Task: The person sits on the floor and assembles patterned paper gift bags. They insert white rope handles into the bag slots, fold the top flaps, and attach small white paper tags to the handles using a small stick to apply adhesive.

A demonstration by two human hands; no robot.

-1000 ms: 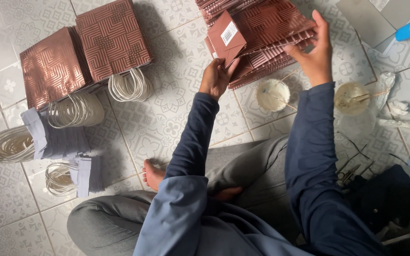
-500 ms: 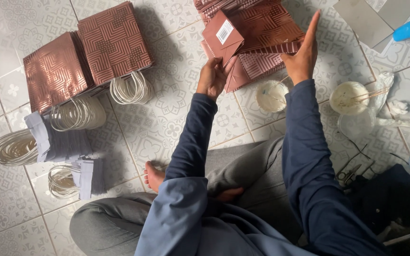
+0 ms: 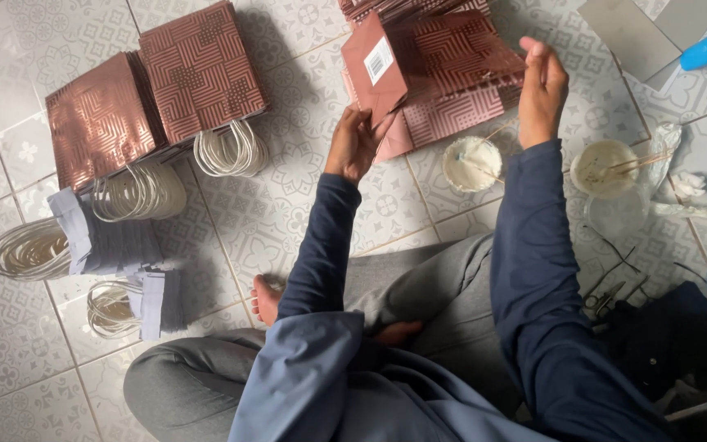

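On the tiled floor (image 3: 288, 213), at about nine o'clock from the seated person's knees, lie bundles of pale cord handles (image 3: 30, 250) and folded grey paper strips (image 3: 104, 241). Toward eleven o'clock rest two stacks of flat, copper-brown patterned paper bags (image 3: 153, 94) with white loop handles (image 3: 231, 151) sticking out. At twelve o'clock the left hand (image 3: 353, 143) pinches the lower edge of a half-folded brown bag (image 3: 419, 61), fingers closed on the paper. That bag is held up above a pile of similar bags (image 3: 460, 119). Its right edge touches the right hand (image 3: 542, 86), whose fingers are nearly straight and pressed against the paper. At two o'clock stand two small tubs of white paste (image 3: 472, 164) with sticks, beside crumpled plastic (image 3: 697, 192).
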